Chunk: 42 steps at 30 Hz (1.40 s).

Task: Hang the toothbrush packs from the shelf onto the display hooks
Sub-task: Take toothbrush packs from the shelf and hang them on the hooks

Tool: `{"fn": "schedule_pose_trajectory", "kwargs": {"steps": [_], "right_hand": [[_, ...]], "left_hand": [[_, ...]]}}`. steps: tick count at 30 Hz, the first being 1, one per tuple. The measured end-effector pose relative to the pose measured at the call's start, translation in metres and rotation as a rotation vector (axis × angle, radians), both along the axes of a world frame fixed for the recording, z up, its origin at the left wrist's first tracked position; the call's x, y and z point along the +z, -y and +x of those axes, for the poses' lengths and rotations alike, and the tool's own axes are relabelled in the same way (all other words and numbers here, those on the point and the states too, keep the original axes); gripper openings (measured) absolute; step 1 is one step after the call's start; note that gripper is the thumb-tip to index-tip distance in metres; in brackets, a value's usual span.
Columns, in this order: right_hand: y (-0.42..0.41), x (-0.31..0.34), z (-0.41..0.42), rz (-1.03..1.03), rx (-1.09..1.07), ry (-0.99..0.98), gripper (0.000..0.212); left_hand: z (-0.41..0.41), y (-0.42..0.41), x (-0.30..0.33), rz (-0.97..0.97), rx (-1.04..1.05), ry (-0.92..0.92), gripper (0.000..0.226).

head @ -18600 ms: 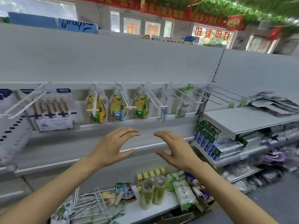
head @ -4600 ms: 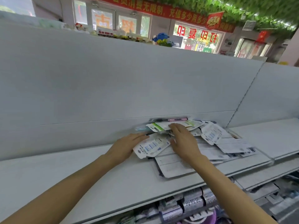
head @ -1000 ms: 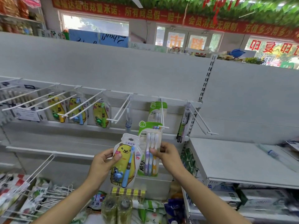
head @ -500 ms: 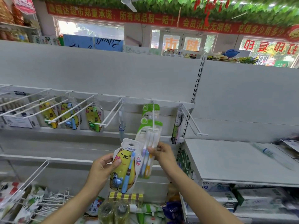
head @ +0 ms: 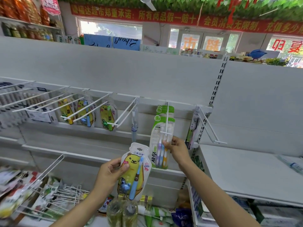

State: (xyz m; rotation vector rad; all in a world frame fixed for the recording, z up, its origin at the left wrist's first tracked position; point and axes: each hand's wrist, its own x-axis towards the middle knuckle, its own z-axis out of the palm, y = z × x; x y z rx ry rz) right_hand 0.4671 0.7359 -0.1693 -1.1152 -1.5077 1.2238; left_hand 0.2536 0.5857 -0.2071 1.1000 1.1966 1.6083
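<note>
right hand (head: 176,149) pinched the green pack (head: 159,145) at the hook (head: 166,122); it could slip off. left hand (head: 109,174) gripped the bear pack (head: 133,171).

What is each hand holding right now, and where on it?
Left hand pinches the bear toothbrush pack at its left edge; right hand grips the green three-brush pack at its right edge.

Yellow bear pack (head: 133,171) with blue brush; green-topped white pack (head: 161,138) with purple, blue, yellow brushes.

Both forearms bare, no sleeves in view; left hand (head: 110,173), right hand (head: 177,149) ungloved
</note>
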Motion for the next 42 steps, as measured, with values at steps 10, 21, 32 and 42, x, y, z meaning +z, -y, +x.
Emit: {"fn": "schedule_pose_trajectory", "kwargs": {"steps": [10, 21, 32, 42], "right_hand": [[-0.048, 0.01, -0.007, -0.006, -0.089, 0.121, 0.017], [-0.05, 0.003, -0.014, -0.021, -0.127, 0.243, 0.022], [0.011, -0.023, -0.024, -0.067, 0.109, 0.343, 0.054], [0.058, -0.038, -0.099, -0.189, 0.423, 0.115, 0.039]], "left_hand": [[-0.01, 0.004, -0.006, -0.067, 0.091, 0.033, 0.034], [-0.013, -0.005, -0.009, -0.088, 0.138, 0.048, 0.029], [-0.021, -0.01, -0.01, -0.098, 0.2, 0.075, 0.023], [-0.072, -0.01, -0.021, -0.09, 0.236, 0.051, 0.025]]}}
